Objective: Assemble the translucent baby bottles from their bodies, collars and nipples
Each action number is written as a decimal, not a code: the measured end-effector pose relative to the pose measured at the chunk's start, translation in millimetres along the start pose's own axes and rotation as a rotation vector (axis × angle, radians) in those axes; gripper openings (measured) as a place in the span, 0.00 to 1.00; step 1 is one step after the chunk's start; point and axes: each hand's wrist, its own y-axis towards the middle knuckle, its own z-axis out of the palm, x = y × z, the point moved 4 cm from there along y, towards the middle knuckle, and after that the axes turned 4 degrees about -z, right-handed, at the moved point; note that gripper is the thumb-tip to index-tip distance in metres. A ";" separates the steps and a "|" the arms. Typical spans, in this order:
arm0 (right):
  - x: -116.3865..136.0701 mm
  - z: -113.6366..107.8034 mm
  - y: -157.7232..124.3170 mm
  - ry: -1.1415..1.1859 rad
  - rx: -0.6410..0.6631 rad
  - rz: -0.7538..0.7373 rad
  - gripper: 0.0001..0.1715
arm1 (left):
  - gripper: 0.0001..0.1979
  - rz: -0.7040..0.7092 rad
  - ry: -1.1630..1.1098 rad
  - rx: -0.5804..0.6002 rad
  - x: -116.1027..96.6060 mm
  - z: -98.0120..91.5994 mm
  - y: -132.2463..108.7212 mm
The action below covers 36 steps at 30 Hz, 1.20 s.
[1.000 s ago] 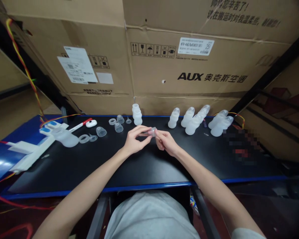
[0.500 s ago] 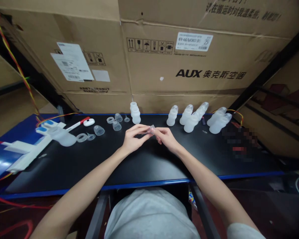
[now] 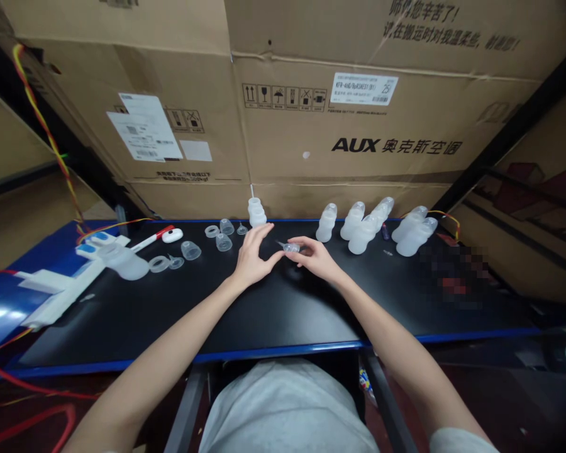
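Between the thumb and fingers of my right hand [image 3: 315, 257] is a small clear bottle nipple [image 3: 291, 248], its thin tip pointing left. My left hand [image 3: 255, 253] is open just left of it, fingers spread and the thumb tip close to the nipple; whether they touch I cannot tell. Behind my left hand stands a frosted bottle without a cap [image 3: 256, 212]. Left of that lie a clear ring [image 3: 212, 231], a clear cap [image 3: 226, 226], another cap [image 3: 223, 242] and a loose nipple [image 3: 242, 229].
Several capped frosted bottles [image 3: 327, 223] stand at the back right. Farther left are an uncapped bottle [image 3: 127, 261], a ring [image 3: 158, 263], a nipple [image 3: 175, 261] and a cap [image 3: 191, 250], beside a white bracket [image 3: 61, 296]. A large cardboard box [image 3: 283, 126] walls the back.
My left fingers have opened and come away from the small clear part, which now shows between the fingers of my right hand. The view has tilted up slightly.
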 end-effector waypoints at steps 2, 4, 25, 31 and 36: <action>-0.8 -3.5 1.6 -0.009 -0.068 0.015 0.30 | 0.33 -0.111 0.078 -0.049 16.8 0.8 2.4; 0.4 -5.8 2.4 0.012 -0.135 0.017 0.31 | 0.35 -0.211 0.139 -0.034 33.8 2.8 4.9; 24.6 -12.7 1.2 0.060 -0.295 -0.129 0.29 | 0.34 -0.159 0.344 0.430 47.9 33.7 13.8; 27.8 -17.5 -2.4 -0.093 -0.386 -0.230 0.29 | 0.30 0.088 0.233 0.562 9.3 29.2 -2.1; 36.2 -14.7 -6.7 -0.164 -0.319 -0.288 0.26 | 0.30 0.219 0.123 0.670 -26.5 31.2 -17.9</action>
